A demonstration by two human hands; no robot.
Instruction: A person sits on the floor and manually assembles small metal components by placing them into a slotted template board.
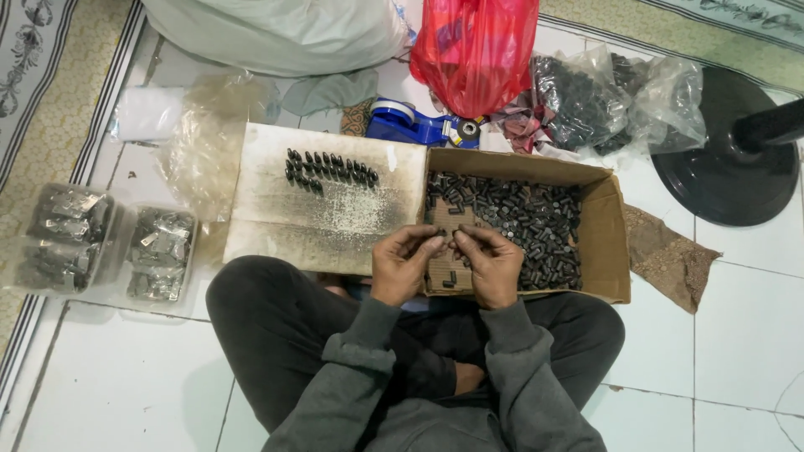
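**Both hands pinching small black pieces over the box**

I sit cross-legged on the tiled floor [737, 335]. My left hand [402, 264] and right hand [494, 266] meet just above the near edge of the cardboard box [610, 251]. The fingers of both hands are drawn together, pinching a small black piece [448, 243] between them; I cannot tell whether it is one piece or two. The box holds a heap of loose black cylinders [523, 219]. To its left lies a flat cardboard flap [276, 209] with a short row of the same black pieces [331, 171] lined up on it. Further left sit two clear tubs of metal clips [109, 243]. Beyond the box are a red plastic bag [473, 50] and a blue tape dispenser [414, 125].
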